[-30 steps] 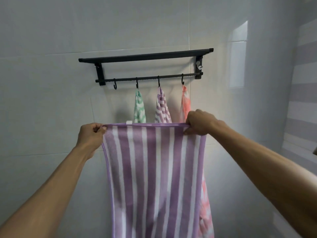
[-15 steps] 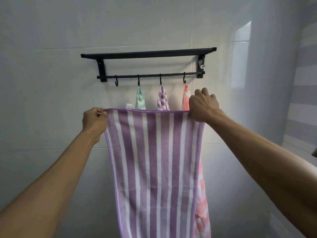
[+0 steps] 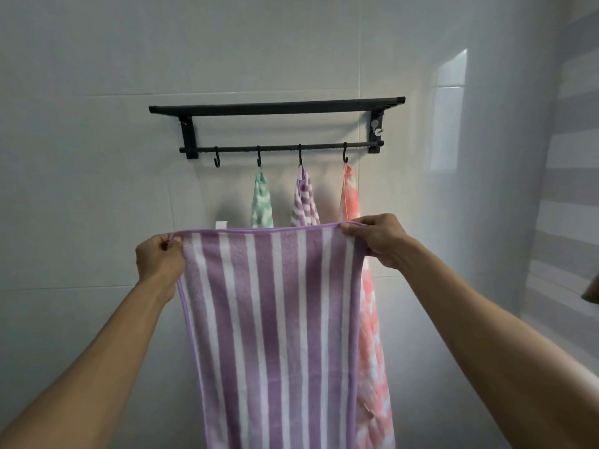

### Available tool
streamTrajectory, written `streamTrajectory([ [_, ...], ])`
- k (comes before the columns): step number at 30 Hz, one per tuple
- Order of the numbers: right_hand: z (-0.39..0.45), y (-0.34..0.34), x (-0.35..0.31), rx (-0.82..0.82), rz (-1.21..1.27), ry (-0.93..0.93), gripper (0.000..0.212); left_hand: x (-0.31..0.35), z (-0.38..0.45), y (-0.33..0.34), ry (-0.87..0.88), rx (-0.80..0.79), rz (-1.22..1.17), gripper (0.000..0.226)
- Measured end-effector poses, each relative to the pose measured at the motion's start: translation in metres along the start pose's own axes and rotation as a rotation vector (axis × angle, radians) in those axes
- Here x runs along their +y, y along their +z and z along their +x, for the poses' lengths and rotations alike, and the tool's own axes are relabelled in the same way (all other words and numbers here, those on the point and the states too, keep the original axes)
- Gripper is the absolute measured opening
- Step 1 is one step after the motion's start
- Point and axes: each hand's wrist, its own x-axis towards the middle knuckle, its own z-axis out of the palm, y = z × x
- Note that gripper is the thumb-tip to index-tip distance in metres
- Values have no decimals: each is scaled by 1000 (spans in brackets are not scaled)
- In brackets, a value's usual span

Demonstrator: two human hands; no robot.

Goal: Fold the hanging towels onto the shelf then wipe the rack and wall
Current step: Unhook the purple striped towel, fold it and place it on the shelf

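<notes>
Gripping the striped purple towel point(image 3: 272, 319) by its top corners, fingers of left hand point(image 3: 158, 259) and right hand point(image 3: 376, 238).

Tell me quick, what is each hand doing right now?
Left hand: grips the purple striped towel at its top left corner.
Right hand: grips its top right corner.

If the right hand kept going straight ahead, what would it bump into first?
Probably the pink towel hanging on the rack's last hook, right behind the right hand, then the tiled wall. Depth is hard to judge from this one view.
</notes>
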Motion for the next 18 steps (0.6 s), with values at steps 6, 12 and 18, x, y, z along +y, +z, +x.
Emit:
streamTrajectory([
  [6,19,2,-39,30,-24,-96,28,43,24,0,24,10,-93,23],
  [12,2,-4,-14,-231,20,23,111,15,6,-7,-19,-474,31,65],
  [18,-62,3,138,-316,-159,394,34,-123,-56,-32,-442,-488,179,65],
])
